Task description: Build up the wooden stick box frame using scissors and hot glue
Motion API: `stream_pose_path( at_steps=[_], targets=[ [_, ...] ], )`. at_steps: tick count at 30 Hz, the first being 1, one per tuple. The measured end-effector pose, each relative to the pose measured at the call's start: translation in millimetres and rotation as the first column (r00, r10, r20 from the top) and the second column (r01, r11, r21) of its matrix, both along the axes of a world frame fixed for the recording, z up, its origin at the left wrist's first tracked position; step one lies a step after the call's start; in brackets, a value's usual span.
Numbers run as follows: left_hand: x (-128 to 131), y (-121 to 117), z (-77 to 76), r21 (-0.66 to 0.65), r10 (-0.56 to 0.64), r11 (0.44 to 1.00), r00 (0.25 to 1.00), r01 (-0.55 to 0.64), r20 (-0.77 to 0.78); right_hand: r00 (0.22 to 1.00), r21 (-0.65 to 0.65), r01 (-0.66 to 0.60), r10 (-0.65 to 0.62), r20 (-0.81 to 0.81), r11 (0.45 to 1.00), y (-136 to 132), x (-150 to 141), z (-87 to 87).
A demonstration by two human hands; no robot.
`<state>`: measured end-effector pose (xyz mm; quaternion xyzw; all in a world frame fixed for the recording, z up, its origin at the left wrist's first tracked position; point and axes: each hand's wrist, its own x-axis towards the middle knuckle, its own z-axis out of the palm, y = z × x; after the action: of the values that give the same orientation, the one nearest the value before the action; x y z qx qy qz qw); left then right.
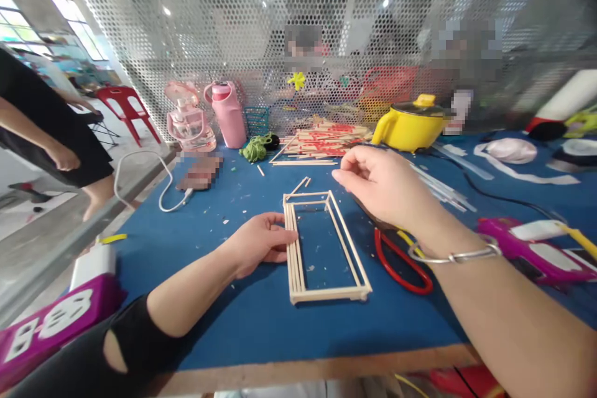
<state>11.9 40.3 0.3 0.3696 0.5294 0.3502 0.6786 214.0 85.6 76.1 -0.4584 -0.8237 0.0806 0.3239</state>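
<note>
A box-shaped frame of thin wooden sticks (342, 293) lies on the blue table in front of me. My left hand (263, 237) is closed around its left side, where several sticks lie side by side, thumb on top. My right hand (380, 183) hovers past the frame's far right corner with its fingers loosely curled, thumb and forefinger slightly apart and no object visible between them. Beyond it lies a heap of loose sticks (321, 140) with red wrapping. Beneath my right wrist are red-handled scissors (403, 270), their blades mostly hidden.
A yellow electric pot (413, 127) stands at the back right, with glue sticks (445, 186) before it. Purple power strips (536, 255) flank both sides. A pink bottle (227, 115), green yarn (255, 149) and a phone (200, 172) sit back left. A perforated metal screen (252, 31) closes the far side.
</note>
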Motion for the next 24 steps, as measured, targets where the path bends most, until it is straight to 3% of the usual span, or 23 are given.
stream_pose_path(
  at_steps=[5, 12, 24],
  targets=[
    [1, -1, -0.3, -0.008, 0.004, 1.0, 0.999, -0.004, 0.032, 0.975, -0.125, -0.013, -0.015, -0.221, 0.992, 4, 6, -23.0],
    [6, 0, 0.8, -0.079, 0.058, 0.996, 0.993, -0.05, 0.103, 0.966, -0.018, 0.065, -0.067, -0.249, 0.998, 6, 2, -45.8],
    [6, -6, 2.4, -0.039, 0.002, 0.999, 0.999, -0.001, 0.033, 0.974, -0.001, 0.035, -0.034, -0.222, 0.999, 5, 0, -48.5]
  ],
)
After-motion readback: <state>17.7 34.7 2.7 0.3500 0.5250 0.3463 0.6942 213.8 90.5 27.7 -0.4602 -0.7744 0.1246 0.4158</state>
